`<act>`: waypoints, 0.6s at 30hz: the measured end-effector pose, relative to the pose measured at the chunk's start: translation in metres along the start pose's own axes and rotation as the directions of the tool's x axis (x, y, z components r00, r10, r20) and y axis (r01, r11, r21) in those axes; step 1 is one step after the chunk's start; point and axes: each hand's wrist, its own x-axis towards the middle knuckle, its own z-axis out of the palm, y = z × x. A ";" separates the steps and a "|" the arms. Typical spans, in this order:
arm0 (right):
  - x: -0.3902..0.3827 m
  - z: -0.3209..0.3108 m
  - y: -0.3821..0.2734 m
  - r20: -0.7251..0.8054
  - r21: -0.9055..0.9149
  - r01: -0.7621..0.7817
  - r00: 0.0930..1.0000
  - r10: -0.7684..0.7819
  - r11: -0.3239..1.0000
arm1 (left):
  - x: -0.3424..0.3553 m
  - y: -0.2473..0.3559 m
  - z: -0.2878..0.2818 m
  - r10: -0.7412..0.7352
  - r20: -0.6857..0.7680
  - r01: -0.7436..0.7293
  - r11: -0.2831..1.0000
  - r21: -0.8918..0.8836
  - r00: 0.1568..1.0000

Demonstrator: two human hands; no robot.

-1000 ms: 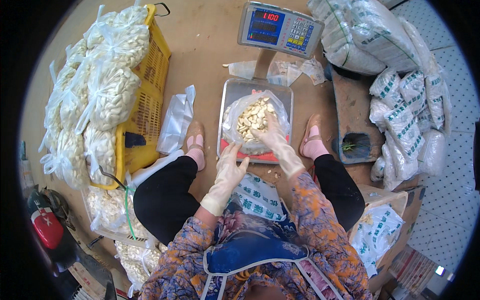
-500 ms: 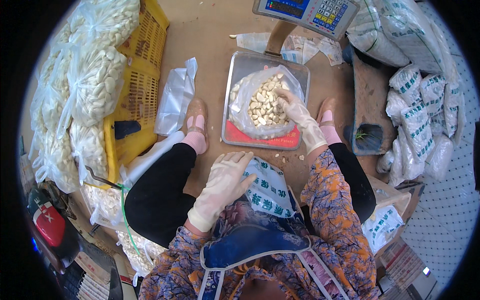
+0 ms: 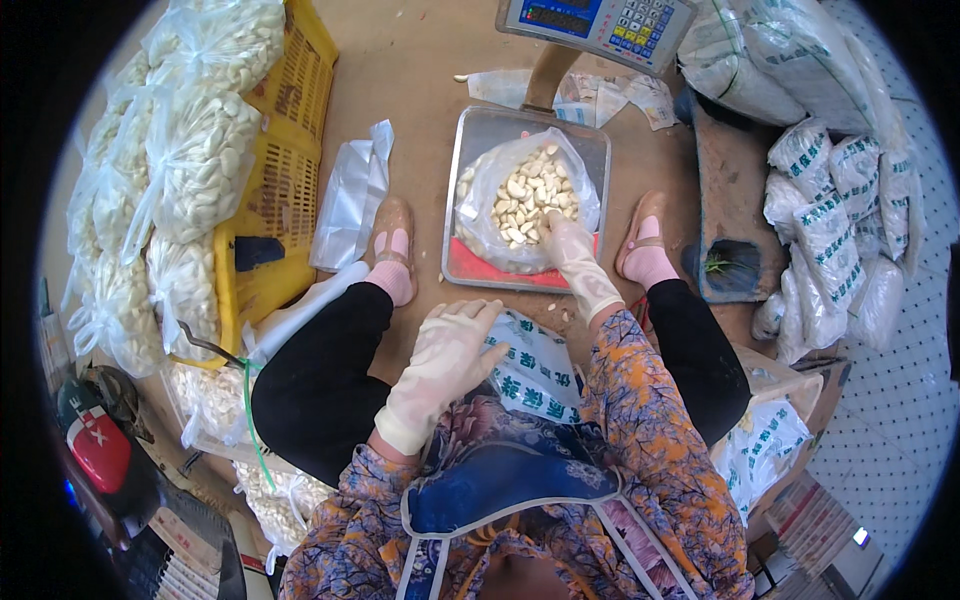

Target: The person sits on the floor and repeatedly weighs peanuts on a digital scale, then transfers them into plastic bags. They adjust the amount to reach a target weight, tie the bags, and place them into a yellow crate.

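Note:
An open clear plastic bag (image 3: pixel 475 220) sits on a platform scale (image 3: pixel 468 263) between my feet. Peeled garlic cloves (image 3: pixel 520 195) lie heaped inside it. My right hand (image 3: pixel 576 262), in a pale rubber glove, reaches over the bag's near right side. Its fingers are curled down among the cloves; what they hold, if anything, is hidden. Gloved the same way, my left hand (image 3: pixel 446 358) rests over my lap with its fingers stretched out and nothing in them. Beside its thumb a white plastic bag with green print (image 3: pixel 535 370) lies on my apron.
At left, tied bags of garlic (image 3: pixel 205 155) fill a yellow crate (image 3: pixel 285 180). Flat clear bags (image 3: pixel 350 195) lie beside it. The scale's display (image 3: pixel 600 25) stands beyond the platform. At right are a dark worn tray (image 3: pixel 735 190) and stacked printed packs (image 3: pixel 825 240).
My right hand has moved slightly left and toward me, lower against the cloves, its fingers more curled. My left hand has stayed almost still. The whole view has shifted a little.

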 end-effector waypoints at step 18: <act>0.002 0.013 0.009 0.040 -0.072 -0.048 0.998 0.051 0.996 | 0.011 -0.021 -0.108 -0.017 -0.003 0.017 0.982 0.189 1.000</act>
